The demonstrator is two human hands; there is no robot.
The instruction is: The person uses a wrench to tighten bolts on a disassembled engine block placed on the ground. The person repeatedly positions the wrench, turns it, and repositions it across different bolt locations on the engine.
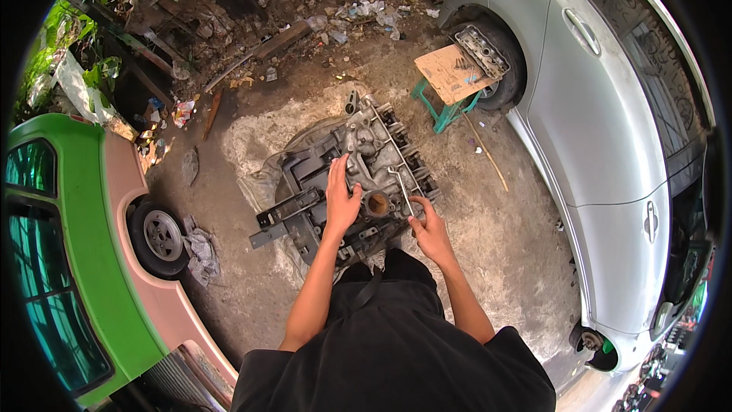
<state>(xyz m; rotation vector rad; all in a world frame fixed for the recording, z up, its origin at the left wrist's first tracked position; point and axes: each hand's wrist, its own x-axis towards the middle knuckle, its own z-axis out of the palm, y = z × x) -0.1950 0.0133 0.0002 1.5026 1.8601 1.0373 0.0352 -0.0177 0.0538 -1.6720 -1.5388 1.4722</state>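
Observation:
In front of me on the ground lies a greasy metal car engine (374,145), with dark plastic parts along its left side and a round brown-lined opening (377,204) at its near end. My left hand (343,197) rests on it, fingers stretched out together and thumb apart, holding nothing. Closed around the lower end of a slim silver L-shaped wrench (403,189) is my right hand (432,233), at the engine's near right corner. The wrench's bent upper end reaches over the engine top; whether it sits on a bolt I cannot tell.
A silver car (602,122) stands to the right, a green and pink vehicle (114,259) to the left. Beyond the engine at right, a green stool (442,117) carries a board (450,75) and a metal engine part (482,52). Litter (366,11) and planks lie at the back.

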